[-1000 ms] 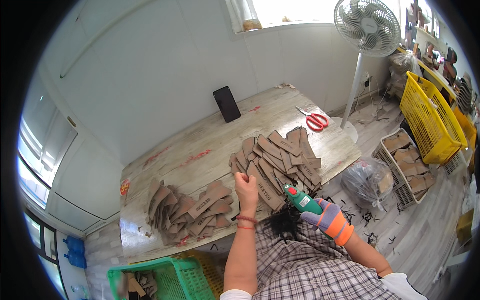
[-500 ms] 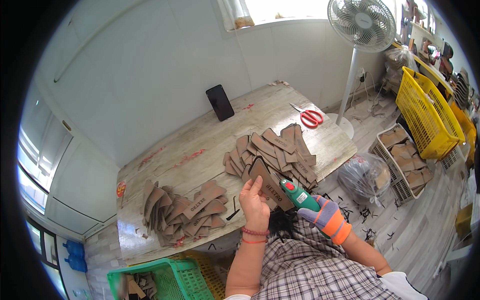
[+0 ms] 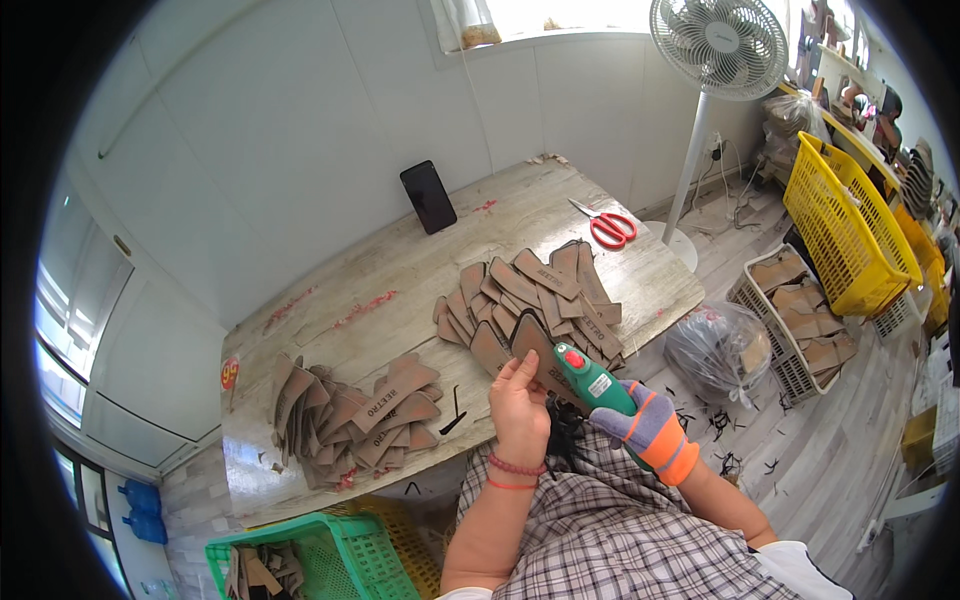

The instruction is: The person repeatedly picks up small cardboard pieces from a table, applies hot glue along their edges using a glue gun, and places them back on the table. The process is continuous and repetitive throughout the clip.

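My bare left hand [image 3: 520,408], with red bracelets at the wrist, pinches a brown shoe-upper piece [image 3: 532,340] with dark edging. My right hand [image 3: 648,428], in a grey and orange work glove, is wrapped round a green electric cutter [image 3: 603,388] with a red button. The cutter's front end lies against the held piece, and its blade is hidden. Just beyond my hands a pile of similar brown pieces [image 3: 550,290] is spread on the table [image 3: 345,275]. A second pile of these pieces [image 3: 395,395] lies to the left. Black trimmings [image 3: 568,430] hang below the held piece.
Red-handled scissors [image 3: 612,230] and a black phone [image 3: 428,198] are on the table's far side. A green crate [image 3: 340,555] stands at the lower left. To the right are a fan [image 3: 690,160], a plastic bag [image 3: 718,350], a white crate [image 3: 740,292] and a yellow basket [image 3: 850,230].
My left hand has shifted lower on the piece, which has turned and shows less of its printed face. The cutter has swung more upright beside it. The whole view has shifted slightly.
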The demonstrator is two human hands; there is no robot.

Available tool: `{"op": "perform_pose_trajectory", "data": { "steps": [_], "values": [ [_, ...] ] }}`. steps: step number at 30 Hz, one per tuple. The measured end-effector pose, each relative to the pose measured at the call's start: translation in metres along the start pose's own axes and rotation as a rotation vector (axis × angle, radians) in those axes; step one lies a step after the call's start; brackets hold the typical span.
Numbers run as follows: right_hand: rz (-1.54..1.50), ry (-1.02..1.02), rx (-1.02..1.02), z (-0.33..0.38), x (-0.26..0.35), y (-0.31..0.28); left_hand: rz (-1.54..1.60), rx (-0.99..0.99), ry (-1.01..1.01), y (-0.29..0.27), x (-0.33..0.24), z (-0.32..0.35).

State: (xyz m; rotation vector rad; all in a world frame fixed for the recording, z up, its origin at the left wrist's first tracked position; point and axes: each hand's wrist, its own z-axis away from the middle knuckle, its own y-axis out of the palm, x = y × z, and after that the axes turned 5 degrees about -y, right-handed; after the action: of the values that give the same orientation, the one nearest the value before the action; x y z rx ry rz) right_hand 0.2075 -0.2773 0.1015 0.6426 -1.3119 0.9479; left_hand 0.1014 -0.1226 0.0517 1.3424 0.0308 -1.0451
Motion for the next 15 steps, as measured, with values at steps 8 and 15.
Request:
{"op": "perform_pose_trajectory", "data": {
  "steps": [8, 15],
  "values": [
    [-0.093, 0.025, -0.015, 0.001, 0.006, -0.001, -0.121, 0.007, 0.016, -0.002, 0.011, 0.014],
    [-0.034, -0.018, 0.027, 0.004, 0.009, -0.007, -0.251, 0.012, 0.112, -0.001, 0.001, 0.028]
  ]
}}
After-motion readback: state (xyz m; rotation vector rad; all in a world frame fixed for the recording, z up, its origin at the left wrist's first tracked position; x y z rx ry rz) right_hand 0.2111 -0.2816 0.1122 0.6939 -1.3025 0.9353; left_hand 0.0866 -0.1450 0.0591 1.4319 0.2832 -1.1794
